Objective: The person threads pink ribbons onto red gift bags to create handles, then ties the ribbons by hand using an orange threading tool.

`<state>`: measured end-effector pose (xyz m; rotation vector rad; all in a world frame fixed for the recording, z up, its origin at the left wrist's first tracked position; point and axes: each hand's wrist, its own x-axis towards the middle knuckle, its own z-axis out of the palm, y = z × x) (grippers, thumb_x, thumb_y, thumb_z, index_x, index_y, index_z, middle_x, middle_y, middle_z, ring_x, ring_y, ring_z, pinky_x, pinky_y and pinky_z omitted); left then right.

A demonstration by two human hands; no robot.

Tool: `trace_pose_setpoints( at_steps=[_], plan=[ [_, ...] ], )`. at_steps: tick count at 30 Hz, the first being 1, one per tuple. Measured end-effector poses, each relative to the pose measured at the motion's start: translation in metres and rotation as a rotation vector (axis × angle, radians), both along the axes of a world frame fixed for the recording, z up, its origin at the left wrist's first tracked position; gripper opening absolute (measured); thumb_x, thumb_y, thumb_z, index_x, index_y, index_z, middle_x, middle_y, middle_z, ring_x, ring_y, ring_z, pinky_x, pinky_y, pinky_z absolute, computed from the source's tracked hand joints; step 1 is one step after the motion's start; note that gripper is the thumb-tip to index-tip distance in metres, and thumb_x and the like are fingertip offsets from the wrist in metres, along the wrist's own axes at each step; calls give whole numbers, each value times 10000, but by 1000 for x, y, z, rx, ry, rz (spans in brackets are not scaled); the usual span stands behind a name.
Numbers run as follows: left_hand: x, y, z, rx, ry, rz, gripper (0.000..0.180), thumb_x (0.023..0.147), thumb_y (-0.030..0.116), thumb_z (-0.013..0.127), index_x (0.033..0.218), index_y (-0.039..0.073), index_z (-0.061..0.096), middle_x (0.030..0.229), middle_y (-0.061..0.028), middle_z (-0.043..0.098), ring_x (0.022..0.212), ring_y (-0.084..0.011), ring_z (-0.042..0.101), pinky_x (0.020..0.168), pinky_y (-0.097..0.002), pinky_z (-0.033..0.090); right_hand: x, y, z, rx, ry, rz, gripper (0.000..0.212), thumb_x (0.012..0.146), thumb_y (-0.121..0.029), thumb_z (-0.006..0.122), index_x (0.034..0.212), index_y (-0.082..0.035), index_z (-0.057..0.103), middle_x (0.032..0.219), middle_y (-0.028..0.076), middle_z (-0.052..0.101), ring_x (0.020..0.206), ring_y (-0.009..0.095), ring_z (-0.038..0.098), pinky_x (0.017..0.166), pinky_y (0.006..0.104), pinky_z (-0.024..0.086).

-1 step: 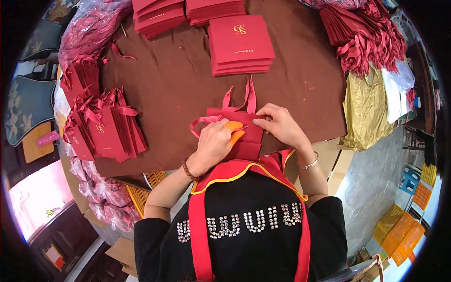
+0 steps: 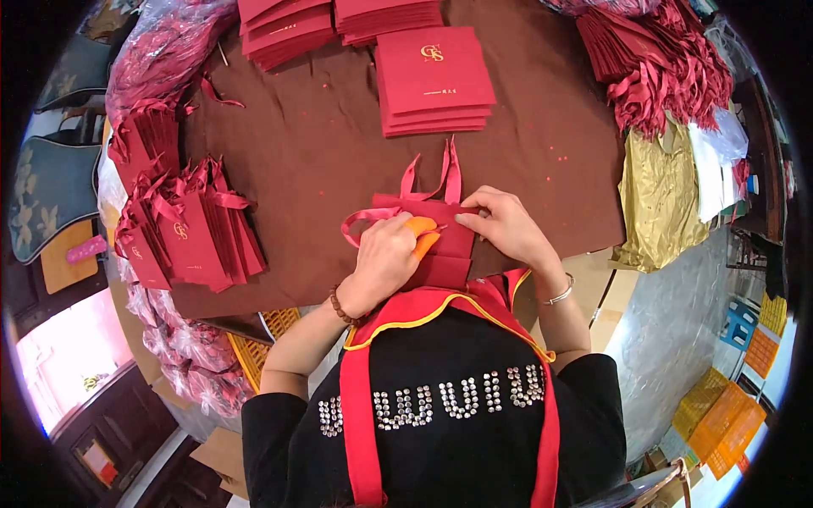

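Note:
A small dark red paper bag lies flat at the table's near edge, with pink-red ribbon handles stretching away from me. My left hand is closed round an orange-handled hand tool, its tip against the bag's surface. My fingers hide much of the tool, so its exact kind is unclear. One ribbon loop sticks out to the left of that hand. At the bag's upper right edge, my right hand is closed, thumb and forefinger pinching the bag.
A stack of flat red bags lies ahead on the brown cloth, with more stacks behind it. Finished-looking ribboned bags stand at left; another bundle lies far right. A gold plastic bag hangs over the right edge.

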<state>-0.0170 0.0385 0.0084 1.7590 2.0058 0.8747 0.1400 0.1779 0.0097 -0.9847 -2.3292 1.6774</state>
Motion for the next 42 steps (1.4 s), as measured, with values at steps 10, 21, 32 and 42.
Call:
trace_pose_setpoints(
  at_steps=[10, 21, 32, 42],
  plan=[
    [7, 4, 3, 94, 153, 92, 121, 730, 140, 696, 801, 58, 642, 742, -107, 603, 628, -302, 569, 563, -384, 456, -5, -8, 6, 27, 33, -42, 188, 784, -118, 666, 914, 15, 640, 792, 77, 564, 657, 149, 517, 612, 278, 428],
    [16, 10, 17, -3, 151, 85, 117, 709, 114, 684, 776, 37, 627, 721, -135, 597, 606, -317, 560, 555, -398, 451, -2, -17, 8, 112, 107, -57, 156, 784, -86, 659, 899, 16, 631, 803, 85, 566, 678, 172, 537, 611, 287, 433],
    [21, -4, -7, 231, 291, 4, 162, 697, 102, 685, 848, 63, 642, 796, -56, 571, 673, -226, 538, 639, -343, 401, 8, -18, 4, -6, 234, 5, 167, 792, -56, 655, 940, 9, 612, 900, 57, 554, 710, 141, 530, 606, 262, 426],
    [-1, 4, 23, 175, 378, -139, 156, 690, 135, 649, 841, 107, 672, 1065, -20, 578, 983, -188, 525, 824, -397, 320, 8, -30, 13, 121, 143, -28, 306, 747, -171, 724, 969, 1, 604, 898, 71, 568, 640, 145, 522, 558, 268, 427]
  ],
)
